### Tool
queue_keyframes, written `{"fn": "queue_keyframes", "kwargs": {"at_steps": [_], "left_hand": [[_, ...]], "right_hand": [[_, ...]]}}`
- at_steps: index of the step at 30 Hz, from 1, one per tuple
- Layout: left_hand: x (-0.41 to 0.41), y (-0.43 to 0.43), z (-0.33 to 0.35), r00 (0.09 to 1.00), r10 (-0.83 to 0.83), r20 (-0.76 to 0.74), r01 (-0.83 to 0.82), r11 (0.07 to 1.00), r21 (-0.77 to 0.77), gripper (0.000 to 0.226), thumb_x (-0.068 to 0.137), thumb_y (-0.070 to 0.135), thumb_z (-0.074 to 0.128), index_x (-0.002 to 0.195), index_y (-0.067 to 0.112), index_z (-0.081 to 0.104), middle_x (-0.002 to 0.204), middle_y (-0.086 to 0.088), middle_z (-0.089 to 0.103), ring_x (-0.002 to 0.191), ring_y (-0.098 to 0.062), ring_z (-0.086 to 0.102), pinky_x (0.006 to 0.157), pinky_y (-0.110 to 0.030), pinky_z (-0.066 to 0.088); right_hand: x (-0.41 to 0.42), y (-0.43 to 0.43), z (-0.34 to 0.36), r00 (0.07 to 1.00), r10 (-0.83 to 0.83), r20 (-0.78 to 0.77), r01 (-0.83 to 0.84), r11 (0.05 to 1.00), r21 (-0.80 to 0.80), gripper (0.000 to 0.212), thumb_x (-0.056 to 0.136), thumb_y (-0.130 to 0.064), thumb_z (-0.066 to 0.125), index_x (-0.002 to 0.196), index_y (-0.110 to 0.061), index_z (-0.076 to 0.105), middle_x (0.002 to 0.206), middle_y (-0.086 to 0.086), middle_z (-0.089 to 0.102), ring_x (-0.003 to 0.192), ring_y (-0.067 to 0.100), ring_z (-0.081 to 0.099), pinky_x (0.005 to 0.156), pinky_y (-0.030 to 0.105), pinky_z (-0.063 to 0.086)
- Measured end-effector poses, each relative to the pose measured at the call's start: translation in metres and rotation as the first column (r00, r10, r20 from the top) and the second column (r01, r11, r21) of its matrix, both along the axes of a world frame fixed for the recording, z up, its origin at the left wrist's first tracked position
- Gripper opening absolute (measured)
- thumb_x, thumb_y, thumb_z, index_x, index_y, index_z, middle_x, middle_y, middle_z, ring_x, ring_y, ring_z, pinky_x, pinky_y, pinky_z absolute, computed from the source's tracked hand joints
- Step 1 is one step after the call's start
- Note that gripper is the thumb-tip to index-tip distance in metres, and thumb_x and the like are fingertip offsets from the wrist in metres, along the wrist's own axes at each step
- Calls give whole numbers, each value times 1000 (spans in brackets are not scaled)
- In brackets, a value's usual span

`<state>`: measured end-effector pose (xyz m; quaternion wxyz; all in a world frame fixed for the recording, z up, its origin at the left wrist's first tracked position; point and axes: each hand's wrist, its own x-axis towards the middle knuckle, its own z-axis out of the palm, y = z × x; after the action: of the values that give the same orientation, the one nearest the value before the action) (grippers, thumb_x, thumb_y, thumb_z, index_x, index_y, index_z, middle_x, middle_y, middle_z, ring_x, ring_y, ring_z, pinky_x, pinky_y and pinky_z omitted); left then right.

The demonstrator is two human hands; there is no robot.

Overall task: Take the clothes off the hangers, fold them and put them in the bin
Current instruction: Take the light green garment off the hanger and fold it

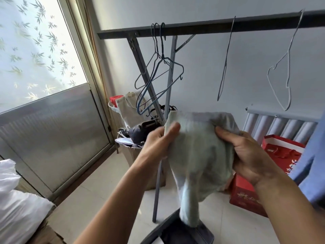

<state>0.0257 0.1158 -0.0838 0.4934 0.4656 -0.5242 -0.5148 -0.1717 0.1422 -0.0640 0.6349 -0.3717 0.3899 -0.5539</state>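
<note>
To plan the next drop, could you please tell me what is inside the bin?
Dark clothing lies inside the bin. The pale green garment hangs over part of it; anything underneath cannot be seen.

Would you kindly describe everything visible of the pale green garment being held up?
The pale green garment looks like soft, thin cloth, slightly blurred. It is off the hangers, held up before the rack, its top edge stretched straight. The left hand pinches its upper left edge; the right hand grips its bunched right side. Its lower part narrows into a hanging tail reaching the dark bin below; contact there is unclear.
</note>
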Motion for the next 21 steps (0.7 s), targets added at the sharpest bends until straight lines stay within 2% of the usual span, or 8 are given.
{"fn": "queue_keyframes", "kwargs": {"at_steps": [3,7,9,12,13,15,18,21], "left_hand": [[-11,10,-12,985,21,-169,-14,999,43,64,77,45,65,106,-12,61,95,-21,63,81,-25,57,72,-35,50],[-16,7,-4,960,120,-254,-140,988,-61,54,87,41,65,95,-12,56,88,-17,58,81,-27,48,73,-45,42],[-18,7,-2,962,175,-211,-207,968,-142,43,94,36,60,86,-6,57,77,-12,57,72,-22,48,66,-40,43],[-14,5,-4,937,347,43,-313,888,-337,39,97,35,57,75,3,54,61,4,48,57,-11,38,52,-30,34],[-12,3,-4,908,406,101,-340,858,-384,34,96,37,59,76,9,56,57,11,47,52,-6,38,51,-28,33],[-9,5,2,876,473,93,-402,824,-400,15,94,35,62,92,21,58,50,14,52,45,2,44,50,-22,36],[-6,13,18,944,311,-112,-330,901,-280,29,89,30,67,116,23,59,55,8,62,49,-4,56,49,-23,51],[2,22,30,965,77,-249,-120,979,-163,22,73,26,74,95,20,74,71,-4,69,58,-15,59,55,-27,54]], "right_hand": [[-3,-2,2,999,-16,30,15,999,34,22,82,-19,64,90,-1,74,90,16,74,80,24,72,71,31,60],[-4,9,-10,945,153,290,-162,987,8,31,75,-26,73,99,-5,77,109,18,71,99,28,70,78,37,59],[1,13,-15,947,188,259,-189,982,-21,40,70,-21,81,105,-2,74,112,20,70,99,30,70,77,38,60],[8,12,-13,988,60,143,-55,998,-37,22,76,-9,64,94,-3,76,99,16,74,88,25,73,71,34,61],[10,11,-11,992,16,126,-11,999,-39,22,76,-9,63,93,-2,75,97,15,75,86,24,74,68,32,61],[12,9,-8,996,-72,61,74,996,-40,23,78,-10,65,98,-1,71,93,14,76,82,23,74,63,29,59],[15,8,-5,989,-143,-35,142,989,-30,25,79,-18,68,96,0,68,84,16,75,72,29,73,58,33,59],[16,7,0,982,-174,-69,174,985,-4,22,84,-21,67,89,0,67,75,17,71,63,31,69,56,38,60]]}}
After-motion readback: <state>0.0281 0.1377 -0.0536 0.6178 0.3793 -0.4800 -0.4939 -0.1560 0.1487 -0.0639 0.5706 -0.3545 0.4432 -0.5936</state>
